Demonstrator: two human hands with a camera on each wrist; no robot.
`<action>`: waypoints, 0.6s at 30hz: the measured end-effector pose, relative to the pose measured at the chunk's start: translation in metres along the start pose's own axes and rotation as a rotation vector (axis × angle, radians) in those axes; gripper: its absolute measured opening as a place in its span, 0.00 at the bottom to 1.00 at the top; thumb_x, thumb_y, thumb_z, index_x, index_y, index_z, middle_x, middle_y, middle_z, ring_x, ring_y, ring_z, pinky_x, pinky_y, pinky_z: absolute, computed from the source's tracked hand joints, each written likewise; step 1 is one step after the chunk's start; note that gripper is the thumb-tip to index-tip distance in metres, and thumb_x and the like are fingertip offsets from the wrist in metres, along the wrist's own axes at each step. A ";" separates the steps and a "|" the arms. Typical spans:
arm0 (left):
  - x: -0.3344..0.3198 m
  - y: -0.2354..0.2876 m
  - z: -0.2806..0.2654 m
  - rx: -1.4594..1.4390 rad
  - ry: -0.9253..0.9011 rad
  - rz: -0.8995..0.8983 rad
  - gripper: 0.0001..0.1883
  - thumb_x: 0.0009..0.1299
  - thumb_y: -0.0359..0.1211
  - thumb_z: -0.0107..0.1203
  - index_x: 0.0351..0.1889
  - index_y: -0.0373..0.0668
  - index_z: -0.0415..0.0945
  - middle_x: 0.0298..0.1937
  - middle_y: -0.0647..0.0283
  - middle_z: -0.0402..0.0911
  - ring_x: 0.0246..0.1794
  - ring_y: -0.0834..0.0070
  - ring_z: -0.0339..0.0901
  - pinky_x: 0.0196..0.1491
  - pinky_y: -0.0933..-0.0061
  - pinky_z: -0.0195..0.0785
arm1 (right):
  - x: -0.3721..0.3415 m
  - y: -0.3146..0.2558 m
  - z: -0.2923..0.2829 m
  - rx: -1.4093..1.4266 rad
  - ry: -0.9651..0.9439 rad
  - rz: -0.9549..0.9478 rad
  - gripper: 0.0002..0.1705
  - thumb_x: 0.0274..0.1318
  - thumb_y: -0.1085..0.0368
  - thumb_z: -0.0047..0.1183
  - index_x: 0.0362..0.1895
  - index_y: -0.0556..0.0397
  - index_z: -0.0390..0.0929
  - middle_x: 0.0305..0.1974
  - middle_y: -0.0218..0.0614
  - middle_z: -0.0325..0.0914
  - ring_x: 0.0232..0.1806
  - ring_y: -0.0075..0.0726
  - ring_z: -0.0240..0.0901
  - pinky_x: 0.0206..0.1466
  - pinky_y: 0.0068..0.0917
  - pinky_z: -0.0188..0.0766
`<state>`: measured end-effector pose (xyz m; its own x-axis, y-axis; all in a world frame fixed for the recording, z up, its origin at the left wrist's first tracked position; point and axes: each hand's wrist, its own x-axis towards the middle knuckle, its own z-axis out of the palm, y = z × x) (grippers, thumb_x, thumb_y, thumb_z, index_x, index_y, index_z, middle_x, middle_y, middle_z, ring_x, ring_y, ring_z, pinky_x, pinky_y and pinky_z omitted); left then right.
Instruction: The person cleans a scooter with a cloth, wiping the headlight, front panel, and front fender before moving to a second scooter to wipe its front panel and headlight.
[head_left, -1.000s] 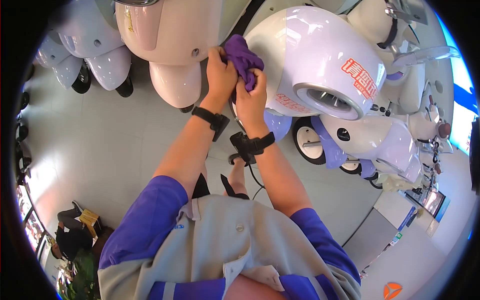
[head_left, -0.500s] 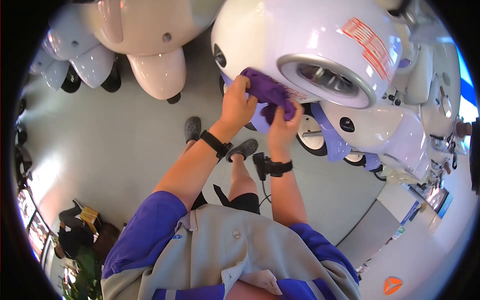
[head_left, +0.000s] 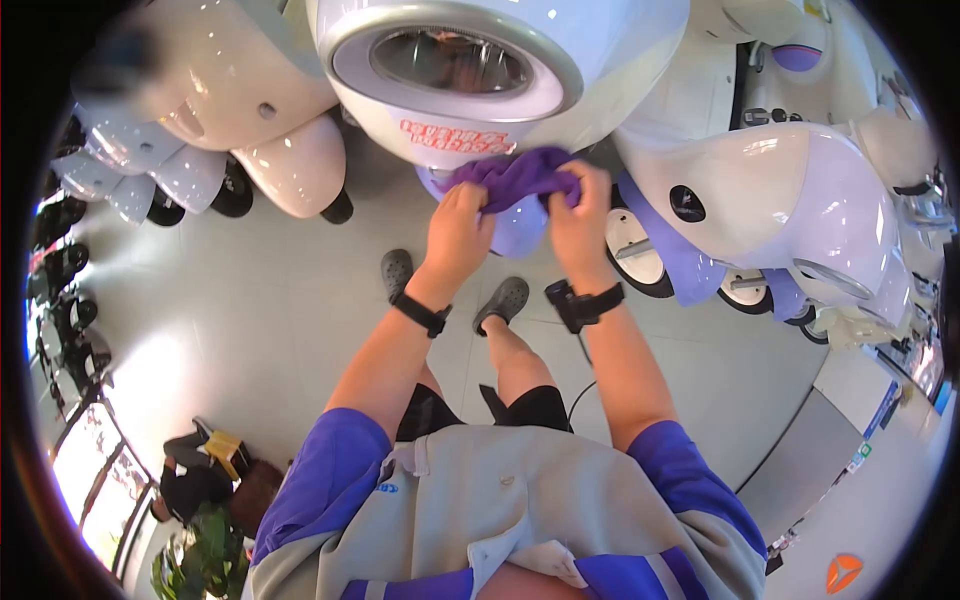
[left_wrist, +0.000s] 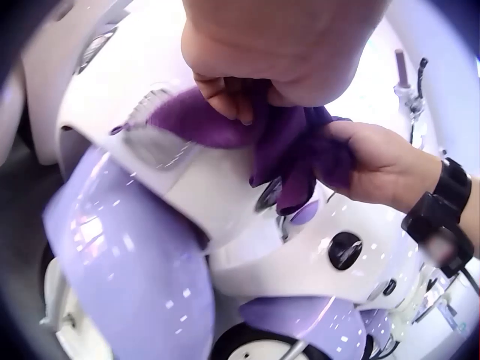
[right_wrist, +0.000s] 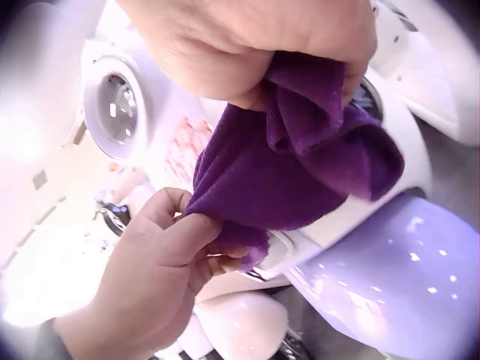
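Note:
Both of my hands hold a purple cloth [head_left: 525, 178], bunched and stretched between them. In the head view my left hand [head_left: 458, 235] pinches its left end and my right hand [head_left: 582, 225] grips the right end. The cloth hangs at the lower front of a white scooter [head_left: 625, 70], just below its red lettering [head_left: 455, 136] and round headlight [head_left: 450, 62]. Loose folds of cloth droop between the hands in the right wrist view. A lilac front fender [left_wrist: 135, 247] lies under the hands in the left wrist view.
More scooters stand close by: a cream one [head_left: 295, 165] at left and a white-and-lilac one [head_left: 770, 200] at right. My feet in grey clogs [head_left: 503, 303] are on the tiled floor [head_left: 290, 300]. Another person [head_left: 195, 490] sits far back at lower left, near a plant [head_left: 205, 560].
The view has swung so the scooter's headlight now faces me. My hands, close together with the cloth bunched a second ago, have moved right and apart, spreading the cloth between them.

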<state>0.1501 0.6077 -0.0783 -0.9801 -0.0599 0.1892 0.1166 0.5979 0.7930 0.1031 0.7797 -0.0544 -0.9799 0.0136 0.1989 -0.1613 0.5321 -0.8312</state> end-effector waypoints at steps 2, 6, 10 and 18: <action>0.024 0.036 0.003 -0.027 0.061 0.117 0.12 0.55 0.22 0.56 0.36 0.40 0.68 0.33 0.54 0.75 0.38 0.52 0.75 0.40 0.54 0.68 | 0.026 -0.019 -0.025 0.056 0.081 -0.059 0.18 0.50 0.79 0.53 0.46 0.53 0.76 0.43 0.44 0.71 0.45 0.50 0.70 0.49 0.39 0.68; 0.046 0.056 0.009 -0.004 0.104 0.220 0.15 0.57 0.21 0.57 0.42 0.39 0.70 0.36 0.52 0.77 0.37 0.50 0.76 0.40 0.55 0.70 | 0.058 -0.035 -0.047 -0.048 0.112 -0.230 0.18 0.48 0.79 0.54 0.47 0.55 0.75 0.43 0.46 0.71 0.46 0.53 0.69 0.50 0.41 0.67; 0.026 0.007 0.025 0.230 -0.096 0.137 0.18 0.60 0.22 0.54 0.50 0.40 0.72 0.37 0.52 0.79 0.38 0.52 0.77 0.40 0.55 0.71 | 0.026 0.049 0.007 -0.201 0.090 -0.188 0.23 0.48 0.77 0.55 0.51 0.60 0.69 0.46 0.54 0.68 0.49 0.63 0.66 0.54 0.50 0.64; -0.042 -0.051 -0.060 -0.063 0.157 -0.356 0.20 0.62 0.22 0.52 0.54 0.39 0.74 0.48 0.49 0.81 0.44 0.52 0.81 0.48 0.60 0.73 | -0.054 -0.027 0.057 0.077 -0.158 -0.095 0.24 0.43 0.77 0.59 0.50 0.49 0.79 0.40 0.44 0.70 0.42 0.52 0.70 0.46 0.42 0.69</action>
<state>0.1947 0.5321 -0.0918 -0.9252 -0.3788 -0.0221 -0.2120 0.4677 0.8581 0.1537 0.7159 -0.0722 -0.9650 -0.1701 0.1994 -0.2566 0.4583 -0.8509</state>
